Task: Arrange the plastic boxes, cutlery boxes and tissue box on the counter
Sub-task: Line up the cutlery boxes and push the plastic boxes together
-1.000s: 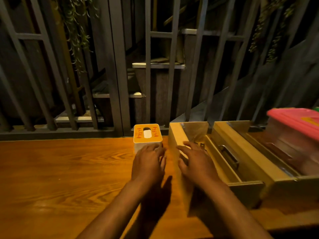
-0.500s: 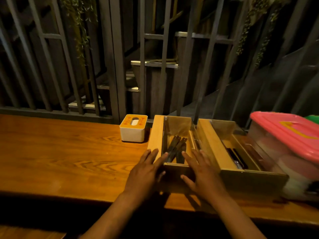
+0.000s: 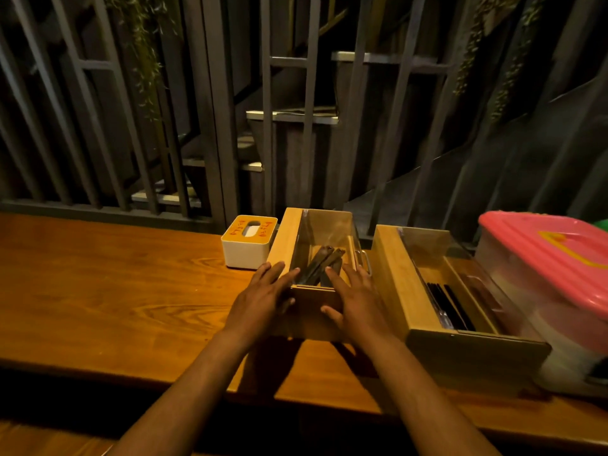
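Two wooden cutlery boxes stand on the wooden counter. The left cutlery box holds dark cutlery under a clear lid. My left hand presses flat against its near left corner, and my right hand lies on its near right corner, fingers spread. The right cutlery box sits apart to the right with black utensils inside. A white tissue box with an orange top touches the left box's far left side. A clear plastic box with a pink lid stands at the far right.
A dark metal railing with hanging plants runs along the counter's back edge, with stairs behind it. Something green peeks out behind the pink lid. The counter's front edge runs just below my forearms.
The view has pulled back and tilted. The left cutlery box has shifted left, away from the right box, opening a gap. Both hands stay on its near end.
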Available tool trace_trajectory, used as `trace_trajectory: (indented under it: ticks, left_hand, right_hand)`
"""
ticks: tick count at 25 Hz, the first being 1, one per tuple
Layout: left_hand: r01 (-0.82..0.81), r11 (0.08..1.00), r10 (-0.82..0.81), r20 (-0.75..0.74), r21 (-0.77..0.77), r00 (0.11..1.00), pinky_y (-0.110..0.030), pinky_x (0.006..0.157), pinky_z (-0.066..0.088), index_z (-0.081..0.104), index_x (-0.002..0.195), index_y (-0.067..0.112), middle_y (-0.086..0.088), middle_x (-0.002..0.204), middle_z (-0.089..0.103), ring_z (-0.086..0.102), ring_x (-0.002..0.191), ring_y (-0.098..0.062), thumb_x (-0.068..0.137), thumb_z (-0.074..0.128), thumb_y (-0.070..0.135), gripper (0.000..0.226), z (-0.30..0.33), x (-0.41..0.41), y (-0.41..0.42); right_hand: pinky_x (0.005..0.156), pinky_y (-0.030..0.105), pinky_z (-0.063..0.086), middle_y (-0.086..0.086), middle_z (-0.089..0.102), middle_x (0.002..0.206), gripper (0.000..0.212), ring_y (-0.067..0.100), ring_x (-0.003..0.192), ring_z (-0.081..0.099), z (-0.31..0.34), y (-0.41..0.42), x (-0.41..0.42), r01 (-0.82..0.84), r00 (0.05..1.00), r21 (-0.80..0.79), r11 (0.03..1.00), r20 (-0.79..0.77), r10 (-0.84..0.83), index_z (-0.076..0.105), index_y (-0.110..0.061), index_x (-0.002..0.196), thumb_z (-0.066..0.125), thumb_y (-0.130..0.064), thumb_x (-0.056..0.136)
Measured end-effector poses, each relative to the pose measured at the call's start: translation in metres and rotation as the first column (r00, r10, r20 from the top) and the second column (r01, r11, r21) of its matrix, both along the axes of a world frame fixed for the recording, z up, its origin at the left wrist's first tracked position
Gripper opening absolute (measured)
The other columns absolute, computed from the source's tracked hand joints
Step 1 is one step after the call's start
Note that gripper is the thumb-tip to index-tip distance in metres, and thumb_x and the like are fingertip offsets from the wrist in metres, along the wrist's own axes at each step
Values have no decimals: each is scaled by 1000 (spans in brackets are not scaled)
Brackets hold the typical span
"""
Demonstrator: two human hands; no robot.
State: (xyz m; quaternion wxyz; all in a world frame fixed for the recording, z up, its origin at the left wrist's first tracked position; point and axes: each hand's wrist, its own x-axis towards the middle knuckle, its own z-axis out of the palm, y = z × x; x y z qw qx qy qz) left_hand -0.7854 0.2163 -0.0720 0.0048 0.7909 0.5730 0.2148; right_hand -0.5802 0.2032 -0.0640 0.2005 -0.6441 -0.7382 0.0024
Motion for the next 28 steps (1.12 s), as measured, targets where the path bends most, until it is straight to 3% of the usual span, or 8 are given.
trace_trajectory:
  ticks: [9,12,16,20,24,28]
  left_hand:
    - [29,1000,-29,16,9,999,-41,107,38,20,150,41,3,162,18,7,149,-23,96,50,38,61,-4,0,41]
    - [19,999,-19,-15,32,1000,-42,105,40,20,150,38,0,160,22,11,148,-26,96,52,37,63,-3,2,40]
    - [-34,998,38,-69,60,997,-44,113,29,24,149,35,-4,157,29,19,146,-30,95,52,39,61,9,18,14]
    - [64,992,-74,94,108,993,-43,114,29,41,140,39,2,149,42,28,142,-23,93,53,40,49,24,69,-31]
    - [215,966,-235,149,141,961,-35,113,30,41,140,40,7,146,42,30,139,-15,94,47,43,46,31,137,-69]
    - [240,965,-251,111,102,962,-30,114,21,32,145,43,6,156,30,20,144,-16,94,40,53,52,19,206,-93]
  right_hand:
    - [118,49,13,-2,8,163,80,25,150,-3,0,34,0,17,1000,-25,1000,1,-17,13,-44,149,63,-46,86]
    - [118,50,13,0,5,164,82,28,150,-2,9,33,-1,29,996,-65,997,89,-23,8,-41,150,62,-45,87]
    - [118,47,10,0,9,163,75,25,150,1,37,6,6,-18,996,-71,997,83,23,16,-39,150,58,-47,88]
    - [119,44,19,-8,30,155,59,17,146,19,45,-41,59,-8,998,73,997,-57,12,34,-41,143,55,-51,89]
    - [117,47,24,-12,34,152,64,13,142,26,31,-81,143,97,984,22,995,-149,-93,41,-43,139,52,-63,79]
    - [120,45,9,-16,26,156,75,10,147,15,15,-107,221,102,995,16,995,1,-102,30,-50,143,46,-69,72]
